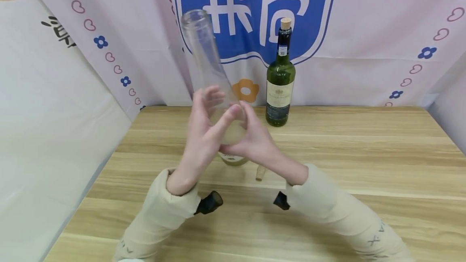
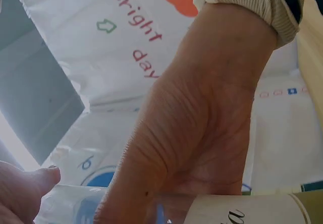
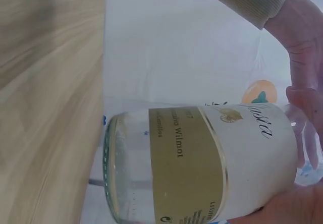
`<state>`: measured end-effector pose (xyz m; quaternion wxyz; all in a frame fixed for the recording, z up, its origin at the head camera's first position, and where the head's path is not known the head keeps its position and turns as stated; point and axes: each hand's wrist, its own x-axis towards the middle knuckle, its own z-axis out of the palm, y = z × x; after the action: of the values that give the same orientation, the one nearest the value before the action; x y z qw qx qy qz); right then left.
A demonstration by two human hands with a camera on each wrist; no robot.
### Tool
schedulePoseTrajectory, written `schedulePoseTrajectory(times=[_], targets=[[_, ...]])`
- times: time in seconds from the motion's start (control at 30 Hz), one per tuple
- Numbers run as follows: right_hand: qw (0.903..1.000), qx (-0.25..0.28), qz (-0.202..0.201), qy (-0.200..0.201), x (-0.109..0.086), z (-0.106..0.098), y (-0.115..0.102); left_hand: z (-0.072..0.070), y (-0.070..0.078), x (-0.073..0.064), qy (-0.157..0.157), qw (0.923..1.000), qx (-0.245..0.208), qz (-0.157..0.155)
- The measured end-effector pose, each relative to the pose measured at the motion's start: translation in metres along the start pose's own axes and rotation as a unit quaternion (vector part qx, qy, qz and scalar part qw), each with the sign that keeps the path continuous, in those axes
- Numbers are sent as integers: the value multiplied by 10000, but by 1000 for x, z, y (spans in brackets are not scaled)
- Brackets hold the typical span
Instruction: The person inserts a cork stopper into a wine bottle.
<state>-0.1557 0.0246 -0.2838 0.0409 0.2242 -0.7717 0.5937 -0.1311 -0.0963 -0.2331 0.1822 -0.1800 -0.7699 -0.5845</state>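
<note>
A clear glass wine bottle [image 1: 205, 55] is held upright over the table with a slight lean, its uncorked mouth toward the back left. My left hand [image 1: 200, 132] grips its body from the left, thumb across the front. From the right, my right hand [image 1: 256, 140] holds the lower body, with the thumb side near the left thumb. The hands cover most of the label in the head view. In the right wrist view, the bottle's cream and gold label [image 3: 222, 163] and its thick base [image 3: 113, 168] show plainly.
Behind stands a green wine bottle [image 1: 278, 88] with a cork [image 1: 285, 23] in its neck. A loose tapered cork [image 1: 260, 172] lies on the wooden table [image 1: 364, 153] near my right wrist. A printed cloth [image 1: 364, 72] hangs along the table's back edge.
</note>
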Motion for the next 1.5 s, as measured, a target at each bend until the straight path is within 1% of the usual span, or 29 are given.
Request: schedulePoseTrajectory(times=[0.13, 0.2, 0.3, 0.37, 0.43, 0.57, 0.7, 0.8, 0.93, 1.03, 1.13, 1.33, 1.5], targets=[[9998, 30, -148, 91, -9, -20, 1, 17, 5, 1, -259, 9995, -126, 100], [9995, 128, -268, 83, -13, -29, 2, 25, 7, 2, -384, 9990, -162, 142], [9986, 353, -388, 35, -17, -42, 5, 37, 11, 4, -563, 9983, -119, 105], [9983, 457, -369, 7, -19, -50, 7, 44, 13, 6, -669, 9977, -67, 49], [9987, 436, -244, 24, -22, -58, 9, 51, 15, 7, -786, 9969, -56, 27], [10000, 74, 14, 15, -28, -74, 13, 65, 13, 8, -1035, 9945, -136, 1], [9999, -162, 20, -48, -35, -87, 20, 77, 7, 9, -1328, 9905, -342, -56], [9999, -135, -36, -44, -40, -94, 27, 85, 1, 9, -1570, 9860, -559, -51], [9998, -183, 12, 52, -49, -101, 37, 94, -4, 9, -1884, 9797, -679, -65], [9990, -400, 100, 152, -56, -107, 42, 98, -6, 8, -2022, 9774, -600, -122], [9986, -494, 97, 180, -62, -111, 47, 102, -8, 8, -2088, 9763, -544, -168], [9994, -345, 36, 71, -72, -116, 56, 112, -16, 7, -2203, 9736, -494, -341], [9997, -248, -56, 18, -77, -117, 66, 118, -21, 5, -2248, 9726, -450, -383]])
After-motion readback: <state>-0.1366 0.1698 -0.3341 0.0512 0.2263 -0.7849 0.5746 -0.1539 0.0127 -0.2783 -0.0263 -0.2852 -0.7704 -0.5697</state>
